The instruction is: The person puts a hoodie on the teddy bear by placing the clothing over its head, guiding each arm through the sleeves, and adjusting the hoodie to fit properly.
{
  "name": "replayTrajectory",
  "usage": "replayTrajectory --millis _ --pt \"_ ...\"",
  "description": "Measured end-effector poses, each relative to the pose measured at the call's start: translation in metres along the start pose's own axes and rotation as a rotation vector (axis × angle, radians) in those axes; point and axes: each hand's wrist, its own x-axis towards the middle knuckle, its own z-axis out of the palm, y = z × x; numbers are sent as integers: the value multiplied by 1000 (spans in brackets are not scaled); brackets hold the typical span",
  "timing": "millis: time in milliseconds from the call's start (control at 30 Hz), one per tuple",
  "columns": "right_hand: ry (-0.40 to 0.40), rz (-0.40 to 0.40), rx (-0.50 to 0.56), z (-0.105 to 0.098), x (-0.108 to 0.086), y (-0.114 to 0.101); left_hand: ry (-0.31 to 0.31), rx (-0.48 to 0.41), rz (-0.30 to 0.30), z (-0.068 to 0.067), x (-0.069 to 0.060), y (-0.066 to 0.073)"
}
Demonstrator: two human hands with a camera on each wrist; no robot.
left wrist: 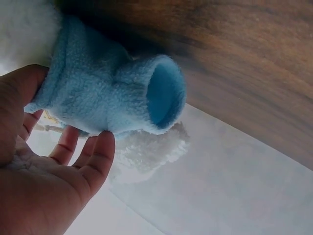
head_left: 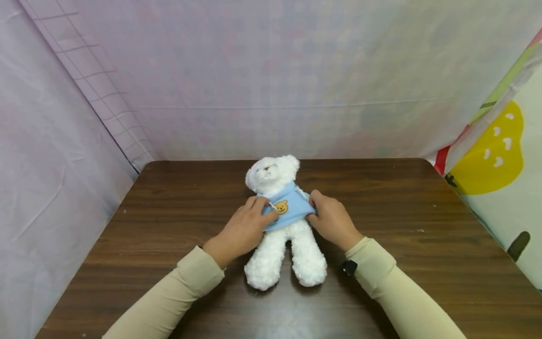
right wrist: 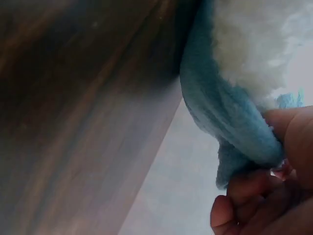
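A white plush teddy bear (head_left: pixel 306 263) lies on its back on the table, head toward the far edge. It wears a light blue sweater (head_left: pixel 296 205) with a small yellow bear-face patch and a white drawstring. My left hand (head_left: pixel 243 225) pinches the sweater's lower side, thumb near the hem; in the left wrist view a sleeve (left wrist: pixel 129 93) gapes at its cuff, with no paw showing in it. On the other side my right hand (head_left: pixel 333 219) grips the sweater's edge, and its thumb and curled fingers hold the folded blue cloth (right wrist: pixel 234 125). The right fingertips are partly hidden.
The dark brown wooden table (head_left: pixel 178 202) extends around the bear. A pale patterned curtain (head_left: pixel 271 80) hangs behind the far edge, and a white cloth (head_left: pixel 51 155) hangs at the left. To the right hangs a cloth with a yellow print (head_left: pixel 493 155).
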Motion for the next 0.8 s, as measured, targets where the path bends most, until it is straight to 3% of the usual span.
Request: replayTrajectory --millis 133,233,333,467,567,633,800 --pt "32 -22 -163 1 -4 -3 -5 3 8 -1 2 1" --pt "11 -51 -191 -4 -6 -3 -17 -1 10 -2 3 1" --pt "-38 -58 -77 -15 -7 -1 -32 -5 1 -5 2 0" --pt "-28 33 134 -26 -11 9 -37 -15 -9 -8 2 -1" --pt "-4 144 193 -29 -13 17 -32 -18 -3 -8 2 -1" --pt "-41 187 206 -28 -14 21 -33 -11 -1 -8 2 0" --pt "-153 148 263 -23 -12 20 -44 3 -11 -6 2 2"
